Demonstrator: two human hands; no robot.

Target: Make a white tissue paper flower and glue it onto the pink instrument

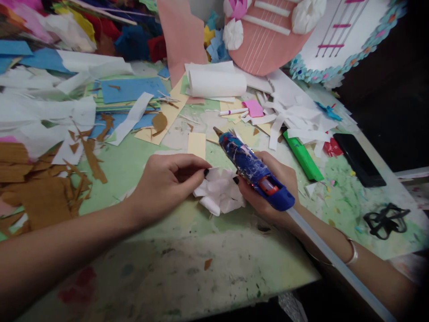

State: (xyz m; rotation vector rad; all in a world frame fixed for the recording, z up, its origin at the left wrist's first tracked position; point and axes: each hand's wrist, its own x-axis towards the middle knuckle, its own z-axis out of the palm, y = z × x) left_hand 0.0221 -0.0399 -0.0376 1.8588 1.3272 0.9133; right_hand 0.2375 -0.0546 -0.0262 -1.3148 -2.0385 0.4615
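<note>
A white paper flower [221,193] with crumpled petals is just above the table, between my two hands. My left hand [174,176] pinches its left edge between thumb and fingers. In my right hand [273,181] is a blue hot glue gun [246,163], its nozzle pointing up and to the left, away from the flower. A long clear glue stick [338,264] sticks out of its back end and passes over my right forearm. The right fingertips are at the flower's right edge; whether they grip it I cannot tell.
Brown paper scraps [50,197] and white strips cover the left side. A white paper roll [217,83] lies at the back, before a pink guitar-shaped cutout [261,49]. To the right are a green cutter [303,156], a black phone [360,158] and a black tangled strap [385,221].
</note>
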